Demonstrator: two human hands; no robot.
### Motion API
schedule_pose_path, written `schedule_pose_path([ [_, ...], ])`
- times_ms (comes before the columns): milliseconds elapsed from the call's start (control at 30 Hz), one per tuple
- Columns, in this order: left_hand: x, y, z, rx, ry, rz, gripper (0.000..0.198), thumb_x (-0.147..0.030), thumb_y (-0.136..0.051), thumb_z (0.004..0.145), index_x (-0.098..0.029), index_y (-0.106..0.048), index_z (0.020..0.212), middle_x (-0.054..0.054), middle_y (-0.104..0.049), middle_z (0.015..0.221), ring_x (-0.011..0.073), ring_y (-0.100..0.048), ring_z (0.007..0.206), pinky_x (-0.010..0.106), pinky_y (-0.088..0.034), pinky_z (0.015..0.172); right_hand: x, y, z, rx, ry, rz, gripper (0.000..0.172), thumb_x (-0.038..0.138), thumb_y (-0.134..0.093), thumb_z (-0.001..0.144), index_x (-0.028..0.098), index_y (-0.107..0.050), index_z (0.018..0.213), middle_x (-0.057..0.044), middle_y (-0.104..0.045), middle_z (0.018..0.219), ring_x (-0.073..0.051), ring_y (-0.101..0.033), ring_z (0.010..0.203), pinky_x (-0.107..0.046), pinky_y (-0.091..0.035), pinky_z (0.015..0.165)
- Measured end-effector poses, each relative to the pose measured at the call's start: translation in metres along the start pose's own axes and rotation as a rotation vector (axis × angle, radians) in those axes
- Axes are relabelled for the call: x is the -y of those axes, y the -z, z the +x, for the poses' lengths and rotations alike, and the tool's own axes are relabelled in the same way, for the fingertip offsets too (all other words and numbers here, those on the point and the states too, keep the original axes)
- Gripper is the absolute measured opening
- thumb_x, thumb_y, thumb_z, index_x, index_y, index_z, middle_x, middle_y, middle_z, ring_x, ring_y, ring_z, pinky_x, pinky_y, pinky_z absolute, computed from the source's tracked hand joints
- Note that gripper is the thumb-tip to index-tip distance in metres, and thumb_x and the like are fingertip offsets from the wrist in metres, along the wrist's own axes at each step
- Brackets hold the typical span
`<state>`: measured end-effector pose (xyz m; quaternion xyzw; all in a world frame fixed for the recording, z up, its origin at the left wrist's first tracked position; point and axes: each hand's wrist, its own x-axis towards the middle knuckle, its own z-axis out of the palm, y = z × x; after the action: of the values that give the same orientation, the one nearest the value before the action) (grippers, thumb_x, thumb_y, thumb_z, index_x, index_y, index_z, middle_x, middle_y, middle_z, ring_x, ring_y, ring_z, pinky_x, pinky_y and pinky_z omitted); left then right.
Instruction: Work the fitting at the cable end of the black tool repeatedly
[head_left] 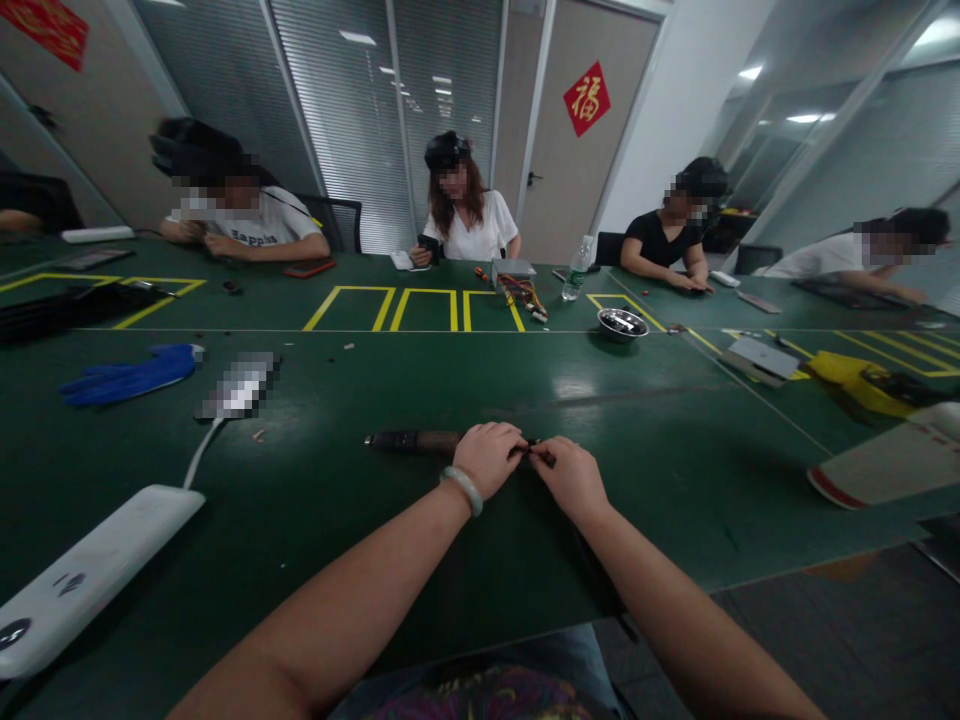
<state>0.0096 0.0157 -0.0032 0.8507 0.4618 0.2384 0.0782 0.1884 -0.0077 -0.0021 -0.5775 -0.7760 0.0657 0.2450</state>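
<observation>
Head view: here's the dark rod (433, 442) lying sideways, left hand (489, 460) curled over it, right hand (574, 478) pinching its right tip.

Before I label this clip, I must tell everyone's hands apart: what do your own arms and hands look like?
The left hand and right hand wear no gloves, and no sleeves show. A pale, rounded bangle circles the left wrist; the right wrist looks bare.
</observation>
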Motion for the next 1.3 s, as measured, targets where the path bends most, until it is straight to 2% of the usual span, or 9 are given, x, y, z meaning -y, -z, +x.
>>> schedule_pose_path([
  [300, 0.000, -0.004, 0.001, -0.004, -0.003, 0.029, 0.015, -0.023, -0.057, 0.087, -0.024, -0.065, 0.099, 0.001, -0.065, 0.107, 0.0198, -0.056, 0.101, 0.036, -0.040, 0.088, 0.005, -0.007, 0.004, -0.039, 0.011, -0.070, 0.015, 0.021, -0.052, 0.087, 0.021, -0.066, 0.081, -0.003, -0.063, 0.079, -0.016, -0.058, 0.074, -0.026, -0.042, 0.069],
  [467, -0.004, 0.002, 0.000, 0.013, 0.010, 0.037, 0.013, -0.023, -0.055, 0.088, -0.024, -0.064, 0.098, 0.001, -0.064, 0.103, 0.0193, -0.056, 0.099, 0.035, -0.040, 0.086, 0.002, -0.004, 0.007, -0.012, 0.107, -0.129, 0.018, 0.020, -0.050, 0.089, 0.021, -0.065, 0.080, -0.003, -0.062, 0.081, -0.016, -0.059, 0.075, -0.027, -0.043, 0.072],
  [533, -0.005, 0.004, 0.000, 0.026, 0.012, 0.036, 0.014, -0.023, -0.054, 0.089, -0.023, -0.062, 0.100, 0.001, -0.064, 0.103, 0.0191, -0.056, 0.099, 0.034, -0.040, 0.087, -0.002, -0.003, 0.008, -0.004, 0.151, -0.127, 0.018, 0.019, -0.049, 0.089, 0.020, -0.065, 0.081, -0.005, -0.064, 0.089, -0.016, -0.060, 0.078, -0.029, -0.044, 0.075],
  [633, -0.006, 0.006, -0.001, 0.025, 0.018, 0.023, 0.017, -0.023, -0.052, 0.090, -0.024, -0.060, 0.105, 0.002, -0.064, 0.104, 0.0192, -0.056, 0.099, 0.034, -0.041, 0.087, -0.007, -0.002, 0.012, 0.013, 0.191, -0.072, 0.018, 0.017, -0.047, 0.089, 0.020, -0.064, 0.083, -0.008, -0.060, 0.117, -0.018, -0.061, 0.094, -0.032, -0.045, 0.084],
  [700, -0.006, 0.006, -0.002, 0.008, 0.029, 0.012, 0.022, -0.024, -0.055, 0.088, -0.024, -0.058, 0.110, 0.002, -0.064, 0.105, 0.0200, -0.056, 0.100, 0.035, -0.041, 0.088, -0.009, -0.002, 0.016, 0.064, 0.195, -0.051, 0.017, 0.016, -0.046, 0.088, 0.020, -0.062, 0.085, -0.008, -0.057, 0.124, -0.019, -0.060, 0.102, -0.033, -0.045, 0.088],
  [800, -0.006, 0.005, -0.002, -0.011, 0.043, -0.003, 0.030, -0.024, -0.059, 0.085, -0.025, -0.055, 0.115, 0.002, -0.064, 0.107, 0.0208, -0.057, 0.101, 0.036, -0.041, 0.089, -0.008, -0.001, 0.021, 0.179, 0.148, -0.091, 0.014, 0.017, -0.045, 0.089, 0.020, -0.058, 0.091, -0.007, -0.066, 0.102, -0.019, -0.063, 0.088, -0.031, -0.046, 0.078],
  [867, -0.006, 0.004, -0.003, -0.028, 0.034, -0.013, 0.035, -0.023, -0.059, 0.084, -0.026, -0.053, 0.119, 0.002, -0.064, 0.110, 0.0203, -0.057, 0.103, 0.036, -0.041, 0.092, -0.006, -0.001, 0.024, 0.224, 0.117, -0.114, 0.013, 0.018, -0.044, 0.089, 0.019, -0.056, 0.092, -0.005, -0.066, 0.089, -0.018, -0.063, 0.079, -0.029, -0.045, 0.072],
  [1067, -0.008, 0.007, -0.007, -0.110, -0.051, -0.007, 0.045, -0.024, -0.057, 0.084, -0.025, -0.048, 0.128, 0.003, -0.060, 0.122, 0.0197, -0.051, 0.117, 0.041, -0.025, 0.112, -0.008, -0.002, 0.027, 0.254, 0.114, -0.008, 0.018, 0.012, -0.043, 0.084, 0.018, -0.054, 0.096, -0.006, -0.063, 0.099, -0.018, -0.061, 0.092, -0.028, -0.043, 0.081],
  [1300, -0.008, 0.016, -0.012, -0.152, -0.098, 0.009, 0.040, -0.025, -0.054, 0.086, -0.025, -0.050, 0.126, 0.001, -0.061, 0.122, 0.0161, -0.050, 0.120, 0.038, -0.019, 0.117, -0.012, -0.008, 0.026, 0.265, 0.068, 0.032, 0.018, 0.015, -0.044, 0.083, 0.019, -0.053, 0.097, -0.007, -0.061, 0.101, -0.019, -0.062, 0.091, -0.029, -0.044, 0.081],
])
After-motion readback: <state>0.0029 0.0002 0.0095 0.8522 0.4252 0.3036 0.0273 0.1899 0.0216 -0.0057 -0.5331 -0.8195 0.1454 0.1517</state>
